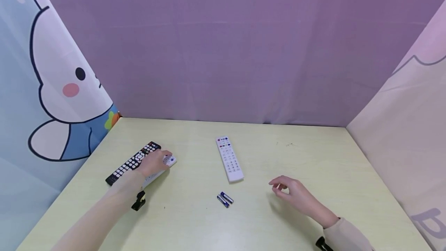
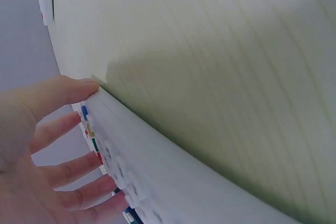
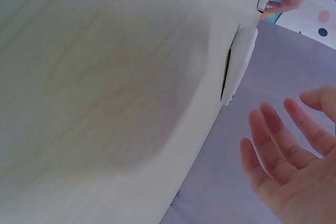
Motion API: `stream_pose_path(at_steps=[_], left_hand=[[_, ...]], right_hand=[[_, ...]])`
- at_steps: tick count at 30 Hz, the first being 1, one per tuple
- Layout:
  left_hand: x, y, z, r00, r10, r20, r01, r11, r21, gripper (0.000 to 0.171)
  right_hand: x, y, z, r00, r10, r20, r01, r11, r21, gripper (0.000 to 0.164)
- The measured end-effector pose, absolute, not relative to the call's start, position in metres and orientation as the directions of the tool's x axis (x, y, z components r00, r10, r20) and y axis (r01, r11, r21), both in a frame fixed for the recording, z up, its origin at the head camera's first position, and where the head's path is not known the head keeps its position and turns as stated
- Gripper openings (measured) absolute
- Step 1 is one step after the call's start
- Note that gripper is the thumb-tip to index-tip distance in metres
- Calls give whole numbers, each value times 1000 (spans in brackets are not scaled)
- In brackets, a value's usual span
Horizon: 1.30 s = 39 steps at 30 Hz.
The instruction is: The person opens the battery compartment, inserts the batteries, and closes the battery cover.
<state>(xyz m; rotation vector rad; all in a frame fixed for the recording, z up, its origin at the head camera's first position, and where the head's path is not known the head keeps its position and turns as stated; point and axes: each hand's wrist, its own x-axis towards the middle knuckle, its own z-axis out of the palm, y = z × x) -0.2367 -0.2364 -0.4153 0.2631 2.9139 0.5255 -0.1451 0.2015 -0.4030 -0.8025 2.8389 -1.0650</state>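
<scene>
At the left of the table, my left hand (image 1: 153,164) holds a white remote control (image 1: 153,177) near its far end. In the left wrist view, the thumb (image 2: 79,88) lies at the edge of this remote and the fingers are along its other side, by the buttons. Right beside it lies a black remote control (image 1: 123,169) with white buttons, partly covered by the hand and forearm. My right hand (image 1: 290,193) hovers over the right part of the table with loosely bent fingers and nothing in it.
Another white remote control (image 1: 230,160) lies face up near the middle of the table (image 1: 296,154). In front of it are two small batteries (image 1: 223,200), side by side. A purple cloth (image 1: 223,49) hangs along the back edge, with printed cloths at both sides.
</scene>
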Motion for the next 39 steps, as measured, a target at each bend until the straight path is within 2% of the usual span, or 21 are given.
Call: stream_pose_path(at_steps=[10, 20, 24, 39], left_hand=[[-237, -234, -414, -970, 181, -163, 112, 925, 363, 48], [-240, -216, -415, -988, 150, 31, 153, 946, 287, 34], [-244, -203, -412, -988, 135, 73, 151, 935, 320, 32], [-253, -140, -401, -979, 196, 46, 196, 874, 445, 34]], right_hand=[[-144, 201, -402, -869, -469, 158, -456, 636, -622, 14], [-145, 202, -404, -862, -480, 161, -466, 628, -623, 14], [-145, 202, -404, -868, -473, 150, -455, 635, -625, 15], [-147, 205, -406, -874, -465, 144, -445, 642, -625, 14]])
